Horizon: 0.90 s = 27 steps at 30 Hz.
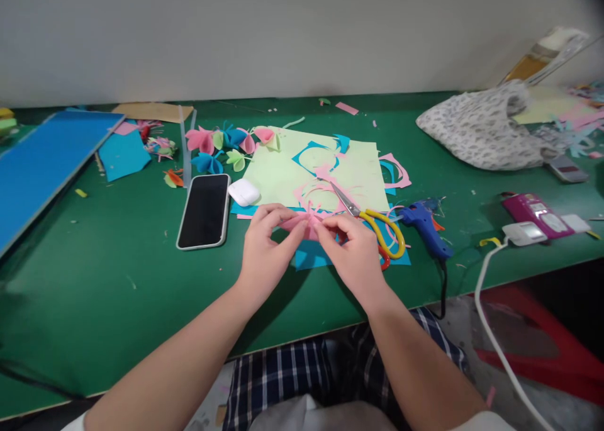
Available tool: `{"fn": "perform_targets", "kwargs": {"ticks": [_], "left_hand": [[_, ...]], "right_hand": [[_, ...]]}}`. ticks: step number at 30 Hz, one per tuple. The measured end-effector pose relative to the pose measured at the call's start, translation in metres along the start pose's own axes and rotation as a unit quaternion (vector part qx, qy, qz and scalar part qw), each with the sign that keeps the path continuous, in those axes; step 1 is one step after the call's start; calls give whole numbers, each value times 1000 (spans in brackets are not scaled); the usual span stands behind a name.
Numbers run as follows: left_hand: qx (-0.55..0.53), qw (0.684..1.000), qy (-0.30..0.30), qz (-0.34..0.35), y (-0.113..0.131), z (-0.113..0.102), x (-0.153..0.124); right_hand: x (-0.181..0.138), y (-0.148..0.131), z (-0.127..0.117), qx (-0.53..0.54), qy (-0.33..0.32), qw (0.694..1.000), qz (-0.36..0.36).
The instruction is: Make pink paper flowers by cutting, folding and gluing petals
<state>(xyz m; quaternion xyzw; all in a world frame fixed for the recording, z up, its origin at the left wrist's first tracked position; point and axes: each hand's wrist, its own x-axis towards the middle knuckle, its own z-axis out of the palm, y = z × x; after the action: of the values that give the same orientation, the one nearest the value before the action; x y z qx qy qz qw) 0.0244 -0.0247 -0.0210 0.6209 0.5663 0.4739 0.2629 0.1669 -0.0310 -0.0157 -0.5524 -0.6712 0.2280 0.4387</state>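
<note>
Both my hands pinch a small pink paper flower piece (306, 222) with fringed strips, held just above the green table (117, 261). My left hand (267, 242) grips its left side with fingers closed. My right hand (352, 248) pinches its right side. Under the hands lies a blue paper sheet (309, 255). Behind them a pale green sheet (358, 173) carries pink and blue offcuts. Yellow-handled scissors (377, 223) lie just right of my right hand.
A black phone (204, 209) and a white earbud case (244, 192) lie to the left. Finished paper flowers (221, 145) sit behind them. A blue glue gun (427, 226), a purple device (538, 214), a white cable (491, 318) and a patterned cloth bag (481, 132) are on the right. A blue board (42, 160) is far left.
</note>
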Motion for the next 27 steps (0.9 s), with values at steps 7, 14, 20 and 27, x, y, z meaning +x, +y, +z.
{"fn": "perform_targets", "kwargs": {"ticks": [7, 14, 20, 27], "left_hand": [[5, 1000, 12, 16, -1, -3, 2], [99, 992, 47, 69, 1, -4, 2], [96, 993, 28, 69, 1, -4, 1], [99, 992, 32, 75, 2, -3, 1]], "right_hand": [[2, 3, -3, -17, -2, 1000, -9], [2, 4, -3, -60, 16, 997, -52], [-1, 4, -1, -86, 28, 990, -111], [-1, 1, 0, -62, 27, 991, -119]]}}
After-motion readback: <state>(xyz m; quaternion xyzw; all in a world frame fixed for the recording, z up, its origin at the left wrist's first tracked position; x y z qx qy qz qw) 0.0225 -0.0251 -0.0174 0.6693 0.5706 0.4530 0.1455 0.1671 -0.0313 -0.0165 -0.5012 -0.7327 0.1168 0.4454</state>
